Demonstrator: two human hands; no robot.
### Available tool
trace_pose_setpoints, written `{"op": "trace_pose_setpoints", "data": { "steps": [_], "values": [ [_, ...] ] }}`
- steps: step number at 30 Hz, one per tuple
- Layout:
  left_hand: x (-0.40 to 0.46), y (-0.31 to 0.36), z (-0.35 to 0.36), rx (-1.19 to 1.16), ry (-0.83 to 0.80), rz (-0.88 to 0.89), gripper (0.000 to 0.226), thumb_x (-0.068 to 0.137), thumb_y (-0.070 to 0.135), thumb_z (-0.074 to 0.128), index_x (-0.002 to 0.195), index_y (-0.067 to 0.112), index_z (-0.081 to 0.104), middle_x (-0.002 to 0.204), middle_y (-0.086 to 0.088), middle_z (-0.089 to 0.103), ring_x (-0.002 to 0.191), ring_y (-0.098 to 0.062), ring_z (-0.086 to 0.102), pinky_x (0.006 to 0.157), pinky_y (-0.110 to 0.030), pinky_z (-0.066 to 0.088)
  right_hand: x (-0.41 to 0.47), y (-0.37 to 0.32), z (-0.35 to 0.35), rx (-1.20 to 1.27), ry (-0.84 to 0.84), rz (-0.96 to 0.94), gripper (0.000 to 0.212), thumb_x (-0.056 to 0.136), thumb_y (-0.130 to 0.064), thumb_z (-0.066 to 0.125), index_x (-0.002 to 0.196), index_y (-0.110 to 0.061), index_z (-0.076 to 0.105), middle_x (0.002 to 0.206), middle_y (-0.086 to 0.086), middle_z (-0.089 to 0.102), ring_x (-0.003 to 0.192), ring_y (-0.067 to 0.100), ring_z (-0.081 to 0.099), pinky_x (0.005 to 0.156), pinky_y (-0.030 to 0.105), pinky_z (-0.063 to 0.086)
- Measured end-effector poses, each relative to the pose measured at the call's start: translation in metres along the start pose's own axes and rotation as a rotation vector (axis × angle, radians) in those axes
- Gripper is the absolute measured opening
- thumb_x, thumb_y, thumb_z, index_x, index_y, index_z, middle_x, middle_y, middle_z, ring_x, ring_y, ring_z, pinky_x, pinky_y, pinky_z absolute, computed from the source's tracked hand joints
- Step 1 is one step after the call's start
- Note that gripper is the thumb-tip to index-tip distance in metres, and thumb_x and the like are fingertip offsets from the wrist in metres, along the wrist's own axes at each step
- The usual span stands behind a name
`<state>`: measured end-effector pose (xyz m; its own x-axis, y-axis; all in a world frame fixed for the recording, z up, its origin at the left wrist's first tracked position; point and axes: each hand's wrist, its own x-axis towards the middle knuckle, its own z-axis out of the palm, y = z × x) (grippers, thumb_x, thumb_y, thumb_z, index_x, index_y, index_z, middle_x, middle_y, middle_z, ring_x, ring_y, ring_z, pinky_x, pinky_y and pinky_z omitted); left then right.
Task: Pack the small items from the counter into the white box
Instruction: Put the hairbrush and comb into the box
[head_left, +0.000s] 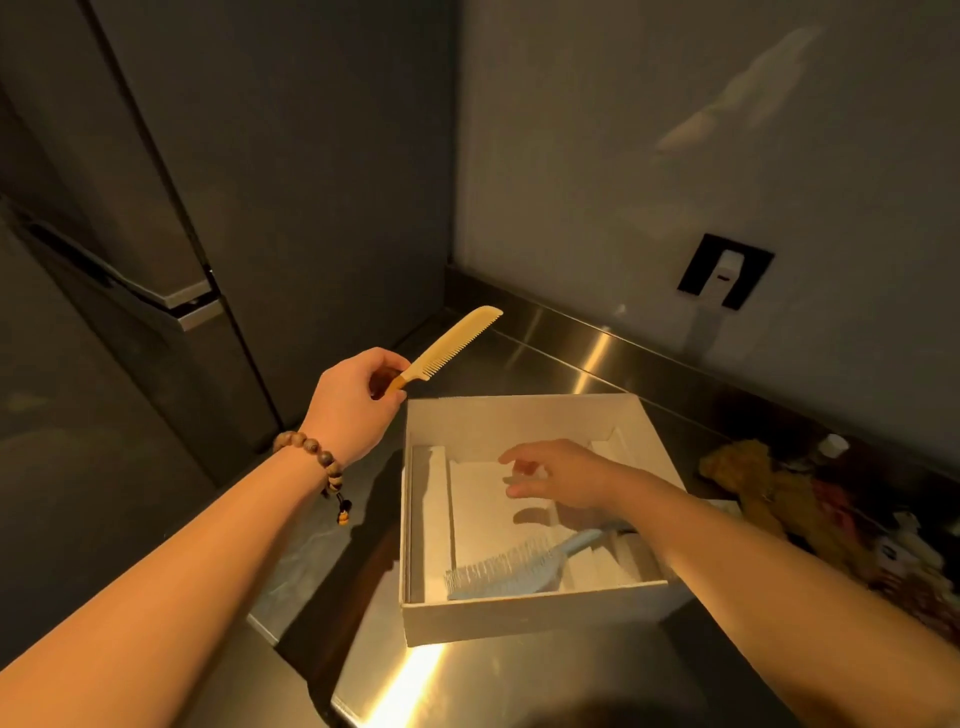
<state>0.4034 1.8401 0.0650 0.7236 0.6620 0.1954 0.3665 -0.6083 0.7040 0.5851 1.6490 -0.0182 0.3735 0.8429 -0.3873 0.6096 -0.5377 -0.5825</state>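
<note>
1 comb (456, 345) in the left hand's (353, 400) clenched fingers; right hand (563, 475) spread, empty, over 1 white box (519, 621) holding 1 brush (514, 569).

The left hand (358, 400) is raised beyond the box's far-left corner, fingers curled closed around a comb (452, 345) by its handle, a bead bracelet on the wrist. The right hand (558, 475) hovers over the box, fingers loosely spread, palm down, holding nothing.
</note>
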Motion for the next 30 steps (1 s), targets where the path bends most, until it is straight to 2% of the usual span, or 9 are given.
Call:
{"op": "trace_pose_setpoints", "data": {
  "steps": [5, 10, 13, 16, 19, 22, 25, 28, 30],
  "values": [
    [0.004, 0.004, 0.005, 0.004, -0.003, 0.001, 0.025, 0.087, 0.012, 0.06, 0.111, 0.018, 0.06, 0.103, 0.001, 0.061, 0.095, -0.013, 0.056, 0.079, -0.024, 0.044, -0.013, 0.01, -0.006, -0.141, -0.256, -0.039, 0.058, 0.072, -0.06, 0.068, 0.125, -0.043, 0.051, 0.123, -0.018, 0.056, 0.101, 0.008, 0.056, 0.082, 0.015, 0.047],
    [0.005, 0.007, 0.01, 0.001, -0.022, 0.006, 0.026, 0.087, 0.011, 0.06, 0.113, 0.015, 0.06, 0.105, -0.001, 0.061, 0.096, -0.013, 0.055, 0.081, -0.024, 0.044, -0.017, 0.006, -0.008, -0.119, -0.421, -0.053, 0.042, 0.085, -0.051, 0.06, 0.121, -0.03, 0.063, 0.118, -0.01, 0.063, 0.103, 0.013, 0.061, 0.086, 0.021, 0.053],
    [0.006, 0.009, 0.012, -0.007, -0.03, 0.006, 0.026, 0.087, 0.011, 0.06, 0.113, 0.016, 0.06, 0.104, -0.001, 0.061, 0.095, -0.013, 0.055, 0.08, -0.024, 0.044, -0.017, 0.001, -0.003, -0.118, -0.526, -0.047, 0.048, 0.089, -0.05, 0.055, 0.129, -0.024, 0.057, 0.127, -0.004, 0.058, 0.109, 0.013, 0.057, 0.089, 0.021, 0.051],
    [0.008, 0.009, 0.014, -0.003, -0.024, 0.004, 0.025, 0.087, 0.011, 0.06, 0.112, 0.016, 0.06, 0.103, -0.001, 0.061, 0.094, -0.013, 0.055, 0.079, -0.024, 0.044, -0.015, -0.002, 0.002, -0.231, -0.599, -0.081, 0.058, 0.087, -0.05, 0.059, 0.137, -0.024, 0.046, 0.137, -0.002, 0.048, 0.12, 0.018, 0.047, 0.098, 0.025, 0.043],
    [0.009, 0.008, 0.014, 0.0, -0.02, 0.006, 0.025, 0.087, 0.011, 0.06, 0.111, 0.016, 0.06, 0.102, 0.0, 0.061, 0.093, -0.012, 0.055, 0.077, -0.022, 0.043, -0.013, -0.001, 0.006, -0.27, -0.624, -0.11, 0.059, 0.087, -0.039, 0.064, 0.139, -0.021, 0.044, 0.138, 0.001, 0.046, 0.122, 0.02, 0.046, 0.091, 0.018, 0.041],
    [0.009, 0.006, 0.015, 0.0, -0.015, -0.004, 0.025, 0.087, 0.012, 0.06, 0.111, 0.017, 0.06, 0.102, 0.0, 0.061, 0.093, -0.012, 0.055, 0.076, -0.021, 0.042, -0.01, 0.0, 0.007, -0.281, -0.608, -0.165, 0.048, 0.089, -0.023, 0.064, 0.134, -0.016, 0.052, 0.131, 0.004, 0.054, 0.11, 0.015, 0.05, 0.076, 0.008, 0.04],
    [0.009, 0.004, 0.013, 0.008, -0.007, -0.003, 0.024, 0.088, 0.012, 0.06, 0.111, 0.017, 0.06, 0.101, 0.001, 0.061, 0.092, -0.012, 0.055, 0.072, -0.016, 0.04, -0.009, -0.002, 0.001, -0.193, -0.499, -0.21, 0.04, 0.09, -0.016, 0.061, 0.129, -0.017, 0.058, 0.124, 0.001, 0.06, 0.1, 0.01, 0.053, 0.074, 0.009, 0.044],
    [0.011, 0.003, 0.008, 0.018, 0.011, -0.009, 0.025, 0.088, 0.012, 0.06, 0.112, 0.017, 0.06, 0.102, 0.002, 0.06, 0.093, -0.011, 0.054, 0.072, -0.015, 0.04, -0.003, -0.004, -0.015, -0.052, -0.283, -0.201, 0.038, 0.087, -0.02, 0.066, 0.124, -0.029, 0.06, 0.105, -0.023, 0.057, 0.094, 0.002, 0.054, 0.073, 0.009, 0.046],
    [0.011, 0.001, 0.004, 0.025, 0.021, -0.014, 0.026, 0.087, 0.013, 0.06, 0.112, 0.018, 0.06, 0.102, 0.003, 0.06, 0.094, -0.01, 0.054, 0.074, -0.017, 0.04, 0.007, -0.006, -0.024, -0.086, -0.071, -0.234, 0.043, 0.086, -0.021, 0.067, 0.126, -0.033, 0.058, 0.1, -0.025, 0.05, 0.092, 0.002, 0.052, 0.073, 0.009, 0.043]
  ]
}}
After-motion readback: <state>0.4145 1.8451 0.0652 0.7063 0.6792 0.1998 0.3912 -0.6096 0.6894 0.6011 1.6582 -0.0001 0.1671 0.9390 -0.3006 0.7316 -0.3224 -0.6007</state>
